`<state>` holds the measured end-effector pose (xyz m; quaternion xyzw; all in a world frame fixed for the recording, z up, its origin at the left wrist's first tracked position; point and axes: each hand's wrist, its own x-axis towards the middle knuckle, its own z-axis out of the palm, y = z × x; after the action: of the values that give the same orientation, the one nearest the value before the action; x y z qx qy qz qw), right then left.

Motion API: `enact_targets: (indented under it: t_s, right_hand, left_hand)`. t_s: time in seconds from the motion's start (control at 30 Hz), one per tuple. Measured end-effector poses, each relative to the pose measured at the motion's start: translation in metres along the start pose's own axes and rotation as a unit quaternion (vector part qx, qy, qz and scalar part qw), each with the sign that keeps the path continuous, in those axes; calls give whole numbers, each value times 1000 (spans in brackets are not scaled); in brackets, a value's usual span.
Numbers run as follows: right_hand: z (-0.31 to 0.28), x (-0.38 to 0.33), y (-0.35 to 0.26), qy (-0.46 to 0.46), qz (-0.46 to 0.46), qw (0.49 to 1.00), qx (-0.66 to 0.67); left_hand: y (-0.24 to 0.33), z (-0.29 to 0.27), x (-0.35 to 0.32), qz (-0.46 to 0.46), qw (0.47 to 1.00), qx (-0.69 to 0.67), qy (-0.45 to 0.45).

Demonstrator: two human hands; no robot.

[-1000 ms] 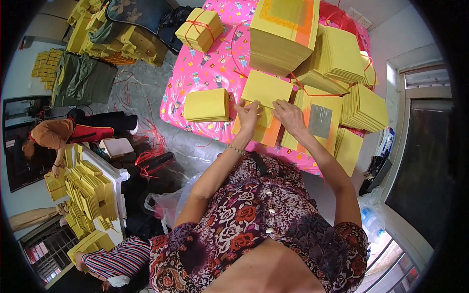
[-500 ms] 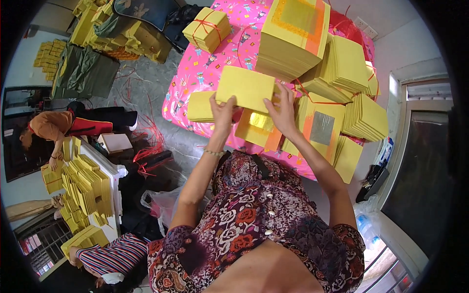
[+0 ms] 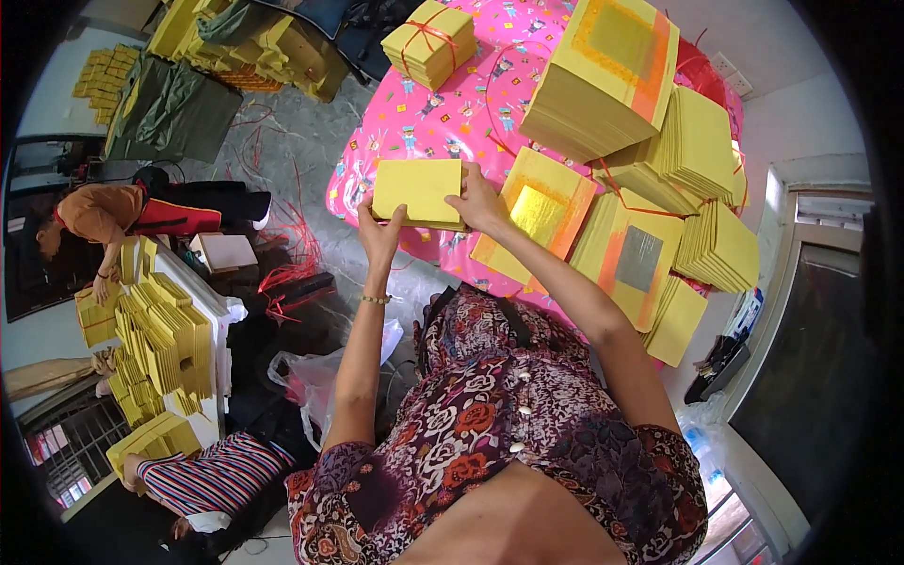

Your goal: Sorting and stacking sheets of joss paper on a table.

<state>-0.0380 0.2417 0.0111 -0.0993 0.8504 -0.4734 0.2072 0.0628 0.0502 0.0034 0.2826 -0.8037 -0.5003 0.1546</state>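
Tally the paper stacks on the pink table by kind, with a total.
Plain yellow stack held in both hands: 1, gripped by the left hand and right hand
Stack tied with red string: 1
Stacks topped with a gold or orange square: 2
Stack topped with a grey square: 1
Plain yellow stacks lying at the right: 3
Total: 8 on the pink table

Two hands, left (image 3: pixel 379 235) and right (image 3: pixel 476 200), on one yellow paper stack (image 3: pixel 418 192). One tied bundle (image 3: pixel 429 41) with red string on one pink tablecloth (image 3: pixel 426 122). One tall stack (image 3: pixel 603 80) with orange border; two stacks with foil squares, one gold (image 3: pixel 538 215), one silver (image 3: pixel 637 259). Three plain yellow stacks at right (image 3: pixel 702 141), (image 3: pixel 720 247), (image 3: pixel 680 320). Two other people: one in orange top (image 3: pixel 99 212), one in striped sleeve (image 3: pixel 218 476).
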Motion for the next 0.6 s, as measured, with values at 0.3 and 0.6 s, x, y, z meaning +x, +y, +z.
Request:
enact_targets:
  t_s: [0.3, 0.6]
  right_hand:
    - [-4, -2, -5, -29, 44, 999, -1]
    - [-6, -4, -9, -47, 37, 992, -112]
  left_hand:
    - [-13, 6, -2, -12, 999, 37, -17]
    - [-27, 14, -6, 57, 985, 160, -2]
